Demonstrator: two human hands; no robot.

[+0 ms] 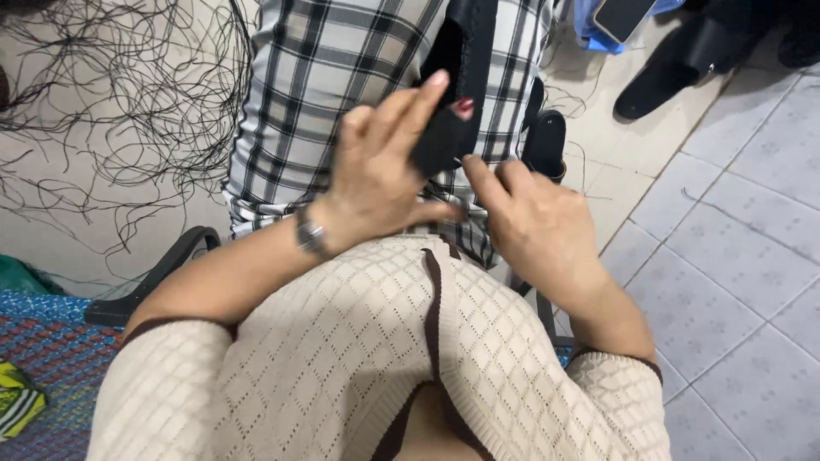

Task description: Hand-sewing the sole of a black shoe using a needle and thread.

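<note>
I look down on my left hand point(376, 175), whose fingers are clamped on the lower end of a long black fabric strap with a stitched edge point(461, 68): thumb beneath, red-nailed fingertips point(462, 107) pressed over the front. The strap runs up from that grip and lies across the black-and-white checked cloth on my lap point(333, 77). My right hand point(534, 218) sits just beside it, fingers drawn together at the strap's bottom edge as if pinching something fine there; I cannot tell whether they hold a thread or a small tool, because the spot is hidden by the hand itself.

To do this well, I judge the left grip should keep the strap end flat and taut, with the working edge turned toward me so the right fingertips can pick at one point without tugging the whole piece sideways.

A silver wristwatch point(310, 232) shows on my left wrist, above the cream knitted sleeves with dark brown trim point(342, 341). A tangle of loose black threads point(120, 94) lies on the floor to the left. Up at the right, on pale grey floor tiles point(735, 256), lie more black strap pieces point(675, 68), and a dark flat phone on blue cloth point(619, 15). I see no packages, labels or signs.
</note>
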